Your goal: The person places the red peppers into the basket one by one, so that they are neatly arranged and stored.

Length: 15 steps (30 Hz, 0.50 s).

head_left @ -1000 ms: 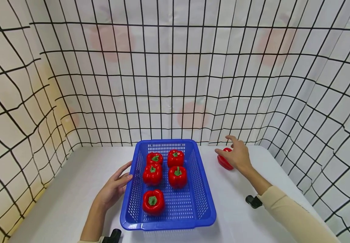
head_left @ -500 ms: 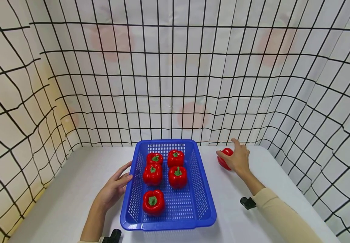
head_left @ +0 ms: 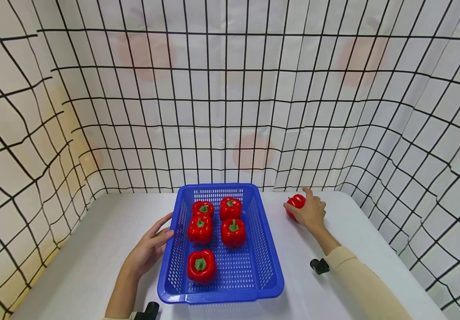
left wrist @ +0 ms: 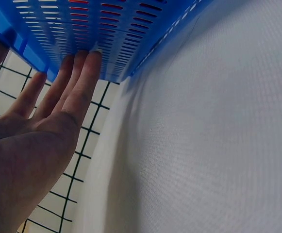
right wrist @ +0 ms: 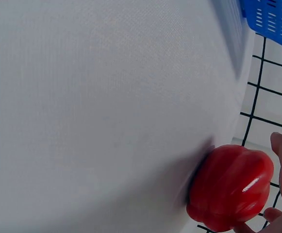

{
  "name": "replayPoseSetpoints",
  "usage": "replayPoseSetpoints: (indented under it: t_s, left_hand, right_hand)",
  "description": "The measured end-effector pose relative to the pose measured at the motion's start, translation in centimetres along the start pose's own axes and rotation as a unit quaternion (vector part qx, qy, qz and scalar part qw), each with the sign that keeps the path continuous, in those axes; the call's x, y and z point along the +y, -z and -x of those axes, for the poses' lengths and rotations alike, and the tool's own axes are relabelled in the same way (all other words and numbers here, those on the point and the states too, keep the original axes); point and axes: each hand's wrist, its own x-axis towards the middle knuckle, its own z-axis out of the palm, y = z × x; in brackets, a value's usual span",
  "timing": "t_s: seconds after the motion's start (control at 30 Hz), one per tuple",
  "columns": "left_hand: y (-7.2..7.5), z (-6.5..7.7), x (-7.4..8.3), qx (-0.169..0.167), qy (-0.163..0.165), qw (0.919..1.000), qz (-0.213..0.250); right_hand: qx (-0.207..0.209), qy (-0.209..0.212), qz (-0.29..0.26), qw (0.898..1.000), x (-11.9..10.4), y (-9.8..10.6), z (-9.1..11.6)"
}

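A blue perforated basket holds several glossy red bell peppers with green stems. My left hand rests at the basket's left side. In the left wrist view its fingers are extended and touch the outer wall, with the thumb up by the rim. Right of the basket, one more red bell pepper lies on the table, partly covered by my right hand. In the right wrist view the thumb stands slightly apart from this pepper, while fingertips meet its lower edge.
A white-covered table carries the basket. Black wire grid panels over white sheeting rise behind and on both sides, close to the right-hand pepper. Black wrist cameras sit at the cuffs.
My right hand has moved slightly left and lower around the loose pepper, which has turned a little so its stem end points left. The left hand and basket stay still.
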Motion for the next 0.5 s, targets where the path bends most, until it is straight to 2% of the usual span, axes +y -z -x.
replayPoseSetpoints:
  t_s: [0.5]
  left_hand:
    - [-0.03,-0.08,-0.07,0.007,0.002,1.0,0.005]
  right_hand:
    - [-0.025,-0.011,0.015,1.0,0.33,-0.17,-0.05]
